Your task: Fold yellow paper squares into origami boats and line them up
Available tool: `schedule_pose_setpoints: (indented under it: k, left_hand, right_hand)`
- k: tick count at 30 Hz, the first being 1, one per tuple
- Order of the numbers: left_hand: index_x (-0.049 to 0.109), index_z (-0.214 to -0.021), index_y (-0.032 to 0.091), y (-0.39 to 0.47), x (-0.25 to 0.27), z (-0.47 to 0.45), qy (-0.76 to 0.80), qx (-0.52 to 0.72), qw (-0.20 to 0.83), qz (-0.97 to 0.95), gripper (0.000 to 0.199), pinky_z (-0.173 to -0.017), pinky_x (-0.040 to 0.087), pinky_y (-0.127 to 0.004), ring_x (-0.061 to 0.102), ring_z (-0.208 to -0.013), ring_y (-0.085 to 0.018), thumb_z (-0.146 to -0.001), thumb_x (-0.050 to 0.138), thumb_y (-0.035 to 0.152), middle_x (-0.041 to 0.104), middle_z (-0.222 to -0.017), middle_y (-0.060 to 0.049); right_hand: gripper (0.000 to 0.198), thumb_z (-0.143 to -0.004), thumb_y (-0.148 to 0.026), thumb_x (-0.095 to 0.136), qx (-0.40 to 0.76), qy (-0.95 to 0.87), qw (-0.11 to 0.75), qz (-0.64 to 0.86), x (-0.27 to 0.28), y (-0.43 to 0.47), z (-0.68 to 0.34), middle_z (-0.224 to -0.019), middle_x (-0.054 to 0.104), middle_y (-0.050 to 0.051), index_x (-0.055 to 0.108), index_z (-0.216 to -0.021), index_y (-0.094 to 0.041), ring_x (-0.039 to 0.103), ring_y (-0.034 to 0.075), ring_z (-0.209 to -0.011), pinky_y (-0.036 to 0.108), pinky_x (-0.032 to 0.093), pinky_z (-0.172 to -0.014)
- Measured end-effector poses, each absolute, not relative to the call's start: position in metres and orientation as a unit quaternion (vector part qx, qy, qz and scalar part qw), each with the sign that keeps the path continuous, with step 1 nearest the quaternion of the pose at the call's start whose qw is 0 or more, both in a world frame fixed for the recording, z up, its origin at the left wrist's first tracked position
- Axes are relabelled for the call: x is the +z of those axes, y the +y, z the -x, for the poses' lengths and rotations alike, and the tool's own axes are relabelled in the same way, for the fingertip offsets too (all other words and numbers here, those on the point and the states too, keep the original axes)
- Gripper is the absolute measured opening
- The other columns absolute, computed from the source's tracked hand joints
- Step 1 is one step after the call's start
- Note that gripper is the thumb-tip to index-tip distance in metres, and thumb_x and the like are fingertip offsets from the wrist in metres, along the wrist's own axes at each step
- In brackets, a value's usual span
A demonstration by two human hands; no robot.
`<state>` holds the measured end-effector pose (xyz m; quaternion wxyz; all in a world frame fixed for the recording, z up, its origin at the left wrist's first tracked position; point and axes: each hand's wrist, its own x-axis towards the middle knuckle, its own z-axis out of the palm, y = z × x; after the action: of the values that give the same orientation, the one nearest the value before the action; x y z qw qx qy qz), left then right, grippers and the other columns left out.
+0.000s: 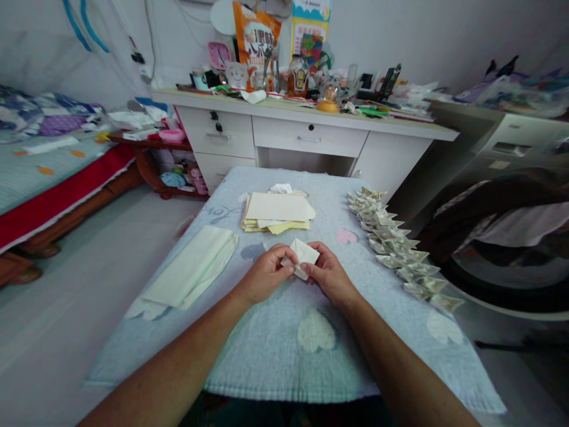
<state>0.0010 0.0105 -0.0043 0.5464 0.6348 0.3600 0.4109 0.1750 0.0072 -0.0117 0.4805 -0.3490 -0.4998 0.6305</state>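
Observation:
Between both hands, above the middle of the cloth-covered table, is a small folded piece of white paper (306, 251) with pointed corners. My left hand (270, 270) pinches its left side with thumb and forefinger. On the other side, my right hand (329, 271) grips the paper with its thumb on the front and fingers behind. A stack of cream and yellow paper sheets (278, 209) lies just beyond the hands. To the left rests a pile of larger pale green folded paper (193, 267). Rows of folded paper boats (395, 240) line the table's right side.
A light blue patterned cloth (267, 350) covers the table. Behind it stands a white desk (306, 133) crowded with jars, a pink clock (219, 54) and an orange bag (256, 44). A bed (53, 172) is at the left, a washing machine (502, 196) at the right.

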Motion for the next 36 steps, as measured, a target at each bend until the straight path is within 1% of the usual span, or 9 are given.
schedule_pose_setpoints:
  k: [3, 6, 8, 10, 13, 17, 21, 28, 36]
  left_hand:
    - [0.055, -0.074, 0.017, 0.012, -0.004, 0.000, 0.367, 0.415, 0.515, -0.654, 0.008, -0.067, 0.044, -0.022, 0.054, -0.083, -0.014, -0.071, 0.057, 0.010, 0.050, -0.088, -0.001]
    - [0.056, -0.073, 0.017, 0.013, -0.004, 0.001, 0.373, 0.408, 0.490, -0.674, 0.009, -0.069, 0.043, -0.022, 0.053, -0.085, -0.014, -0.071, 0.055, 0.008, 0.050, -0.088, -0.001]
    - [0.056, -0.073, 0.017, 0.012, -0.005, 0.001, 0.374, 0.406, 0.481, -0.681, 0.009, -0.069, 0.042, -0.022, 0.052, -0.084, -0.014, -0.071, 0.054, 0.008, 0.050, -0.087, -0.001]
    - [0.056, -0.073, 0.017, 0.012, -0.005, 0.001, 0.375, 0.406, 0.476, -0.684, 0.010, -0.069, 0.042, -0.022, 0.052, -0.083, -0.014, -0.071, 0.054, 0.008, 0.050, -0.087, -0.001]
    - [0.056, -0.074, 0.017, 0.012, -0.005, 0.002, 0.377, 0.402, 0.474, -0.686, 0.009, -0.069, 0.042, -0.022, 0.052, -0.083, -0.014, -0.071, 0.054, 0.008, 0.050, -0.087, -0.001]
    - [0.058, -0.077, 0.017, 0.011, -0.002, 0.002, 0.376, 0.397, 0.472, -0.692, 0.008, -0.070, 0.043, -0.022, 0.054, -0.084, -0.014, -0.073, 0.055, 0.010, 0.050, -0.089, -0.002]
    - [0.062, -0.091, 0.019, 0.010, 0.000, 0.002, 0.385, 0.392, 0.447, -0.706, 0.020, -0.072, 0.043, -0.024, 0.055, -0.087, -0.016, -0.074, 0.055, 0.010, 0.052, -0.094, -0.002]
    - [0.062, -0.077, 0.018, 0.009, 0.008, 0.004, 0.402, 0.354, 0.380, -0.754, 0.012, -0.066, 0.038, -0.022, 0.051, -0.076, -0.013, -0.074, 0.055, 0.009, 0.051, -0.085, 0.000]
    - [0.063, -0.076, 0.017, 0.008, 0.010, 0.005, 0.397, 0.344, 0.406, -0.748, 0.011, -0.069, 0.040, -0.022, 0.054, -0.079, -0.013, -0.074, 0.057, 0.009, 0.052, -0.088, -0.001]
  right_hand:
    - [0.041, -0.070, -0.033, 0.075, 0.635, -0.496, 0.476, 0.352, -0.009, 0.006, -0.175, -0.070, 0.056, -0.005, 0.048, -0.098, -0.021, 0.045, 0.007, -0.049, 0.018, 0.036, -0.042]
    - [0.040, -0.071, -0.033, 0.074, 0.641, -0.498, 0.468, 0.349, -0.008, 0.005, -0.175, -0.072, 0.056, -0.005, 0.048, -0.099, -0.021, 0.044, 0.007, -0.050, 0.018, 0.035, -0.043]
    - [0.042, -0.069, -0.032, 0.076, 0.648, -0.496, 0.465, 0.343, -0.007, 0.004, -0.175, -0.077, 0.057, -0.004, 0.048, -0.099, -0.021, 0.048, 0.008, -0.056, 0.019, 0.039, -0.048]
    - [0.047, -0.066, -0.030, 0.079, 0.653, -0.492, 0.470, 0.332, -0.006, 0.003, -0.174, -0.084, 0.059, -0.003, 0.047, -0.100, -0.022, 0.054, 0.011, -0.068, 0.021, 0.043, -0.059]
    - [0.054, -0.063, -0.029, 0.081, 0.656, -0.488, 0.478, 0.320, -0.007, 0.003, -0.173, -0.091, 0.060, -0.001, 0.045, -0.102, -0.023, 0.057, 0.014, -0.080, 0.024, 0.045, -0.069]
    - [0.056, -0.064, -0.030, 0.081, 0.656, -0.486, 0.476, 0.327, -0.009, 0.004, -0.173, -0.092, 0.060, -0.001, 0.043, -0.105, -0.024, 0.057, 0.014, -0.078, 0.024, 0.045, -0.067]
    - [0.054, -0.065, -0.032, 0.080, 0.645, -0.492, 0.487, 0.325, -0.010, 0.004, -0.173, -0.093, 0.060, 0.000, 0.045, -0.104, -0.024, 0.057, 0.014, -0.081, 0.024, 0.046, -0.070]
    - [0.050, -0.067, -0.028, 0.077, 0.635, -0.501, 0.476, 0.346, -0.012, 0.005, -0.174, -0.088, 0.060, -0.001, 0.044, -0.105, -0.024, 0.055, 0.012, -0.069, 0.022, 0.042, -0.059]
    - [0.049, -0.070, -0.026, 0.075, 0.607, -0.532, 0.468, 0.360, -0.011, 0.003, -0.173, -0.092, 0.060, 0.000, 0.043, -0.107, -0.023, 0.057, 0.014, -0.078, 0.023, 0.044, -0.066]
